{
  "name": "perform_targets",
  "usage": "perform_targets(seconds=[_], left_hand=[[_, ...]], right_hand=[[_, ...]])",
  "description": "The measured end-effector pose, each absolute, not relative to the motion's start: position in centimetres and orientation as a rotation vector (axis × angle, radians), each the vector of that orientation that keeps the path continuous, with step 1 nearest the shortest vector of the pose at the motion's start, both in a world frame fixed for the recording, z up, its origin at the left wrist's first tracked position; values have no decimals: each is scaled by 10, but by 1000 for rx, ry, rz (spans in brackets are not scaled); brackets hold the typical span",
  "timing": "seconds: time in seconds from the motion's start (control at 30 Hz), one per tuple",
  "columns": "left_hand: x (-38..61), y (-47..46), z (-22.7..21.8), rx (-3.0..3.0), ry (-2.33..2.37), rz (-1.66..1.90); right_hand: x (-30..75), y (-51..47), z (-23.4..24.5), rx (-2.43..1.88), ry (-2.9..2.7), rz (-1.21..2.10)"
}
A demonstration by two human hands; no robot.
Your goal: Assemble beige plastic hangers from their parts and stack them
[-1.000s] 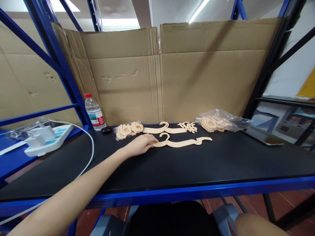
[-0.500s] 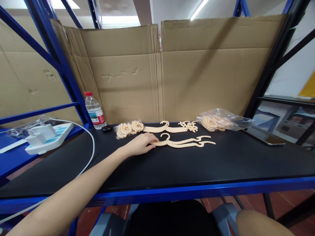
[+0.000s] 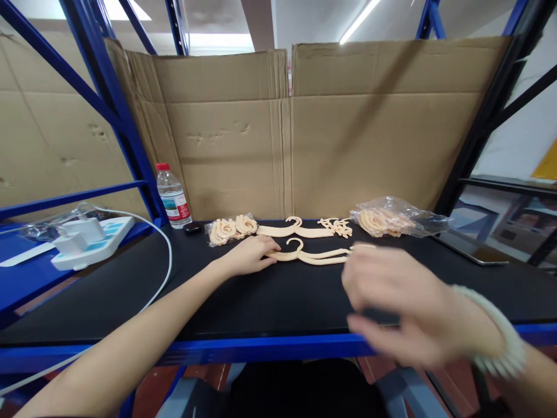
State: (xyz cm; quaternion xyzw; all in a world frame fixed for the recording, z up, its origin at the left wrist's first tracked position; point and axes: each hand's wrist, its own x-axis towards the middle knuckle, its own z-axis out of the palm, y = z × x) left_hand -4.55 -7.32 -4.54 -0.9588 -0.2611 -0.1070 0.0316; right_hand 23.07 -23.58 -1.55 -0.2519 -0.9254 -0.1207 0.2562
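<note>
My left hand (image 3: 247,256) is closed on the left end of a folding cream-coloured clothes hanger (image 3: 300,255), which lies flat on the black table. Its arms spread to the right, where my right hand covers their far ends. Blurred by motion, my right hand (image 3: 391,296) is above the front of the table, thumb apart from the fingers and nothing seen between them. Behind the hanger lies a second hanger (image 3: 315,233) of the same colour, with a small pile of cream plastic pieces (image 3: 337,226) at its right end.
A clear bag of cream parts (image 3: 230,229) lies at the back left, another bag (image 3: 387,218) at the back right. A water bottle (image 3: 173,197), a small black object (image 3: 192,228), a white power strip (image 3: 93,244) with its cable, and a dark flat device (image 3: 470,249) lie around.
My right hand has come into view from the lower right and reached over the table toward the hanger's right end. My left hand stays on the hanger. The view has shifted slightly.
</note>
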Motion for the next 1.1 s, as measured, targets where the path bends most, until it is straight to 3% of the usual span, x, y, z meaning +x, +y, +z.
perform_targets(seconds=[0.2, 0.37, 0.83, 1.1], left_hand=[[-50, -68, -45, -2969, -820, -310], [-53, -65, -46, -2977, -815, -282], [-55, -67, -36, -2948, -954, -272], [-43, -36, -31, -2723, -1001, -221]], right_hand=[[298, -137, -32, -1317, -2663, 171], [316, -121, -48, -1340, -2569, 389], [315, -119, -48, -1324, -2489, 351], [297, -85, -47, -1450, -2286, 62]])
